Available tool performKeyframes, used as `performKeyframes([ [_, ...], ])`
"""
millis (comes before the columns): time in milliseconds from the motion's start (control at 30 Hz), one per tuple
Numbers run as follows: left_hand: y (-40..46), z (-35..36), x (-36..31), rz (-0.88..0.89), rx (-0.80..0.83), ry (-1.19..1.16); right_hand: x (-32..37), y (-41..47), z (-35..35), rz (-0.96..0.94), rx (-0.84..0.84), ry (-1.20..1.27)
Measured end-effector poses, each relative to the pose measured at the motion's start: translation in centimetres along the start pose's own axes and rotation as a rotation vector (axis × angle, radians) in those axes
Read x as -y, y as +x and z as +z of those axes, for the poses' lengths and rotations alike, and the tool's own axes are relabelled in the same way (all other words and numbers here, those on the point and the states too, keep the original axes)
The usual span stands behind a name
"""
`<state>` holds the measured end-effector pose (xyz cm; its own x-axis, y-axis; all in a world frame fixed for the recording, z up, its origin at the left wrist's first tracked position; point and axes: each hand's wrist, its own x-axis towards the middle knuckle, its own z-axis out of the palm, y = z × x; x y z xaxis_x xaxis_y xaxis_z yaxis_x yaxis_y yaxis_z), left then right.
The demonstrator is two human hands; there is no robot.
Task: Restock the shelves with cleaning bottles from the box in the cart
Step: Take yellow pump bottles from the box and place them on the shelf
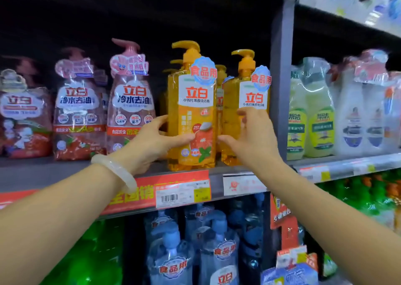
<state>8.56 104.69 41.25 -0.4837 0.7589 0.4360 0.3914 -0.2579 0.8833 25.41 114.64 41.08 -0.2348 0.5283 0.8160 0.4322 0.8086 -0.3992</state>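
An orange pump bottle (195,111) stands at the front edge of the grey shelf (54,172). My left hand (152,141) grips its lower left side, thumb across the label. A second orange pump bottle (249,102) stands just to the right. My right hand (251,137) holds that one, fingers curled on its label and thumb pointing at the gap between the two bottles. More orange bottles stand behind them. The cart and box are out of view.
Pink pump bottles (132,102) fill the shelf to the left. A grey upright post (281,78) stands right of the orange bottles, with green and white bottles (319,115) beyond. Blue bottles (208,248) and green bottles sit on the shelf below.
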Motion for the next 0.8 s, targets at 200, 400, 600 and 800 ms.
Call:
performKeyframes([
  [200,-0.2,1.5,-0.4,0.008,-0.036,0.034,-2.9,-1.1,0.8,0.162,-0.084,0.053],
  [400,-0.2,2.3,-0.6,-0.042,-0.052,0.043,-3.1,-1.7,2.0,0.172,-0.079,0.052],
  [600,-0.3,2.3,-0.7,-0.047,-0.051,0.041,-2.9,-1.6,2.0,0.215,-0.105,0.091],
  [800,-0.4,2.7,-0.9,-0.032,-0.059,0.078,-2.8,-1.5,1.7,0.228,-0.097,0.125],
])
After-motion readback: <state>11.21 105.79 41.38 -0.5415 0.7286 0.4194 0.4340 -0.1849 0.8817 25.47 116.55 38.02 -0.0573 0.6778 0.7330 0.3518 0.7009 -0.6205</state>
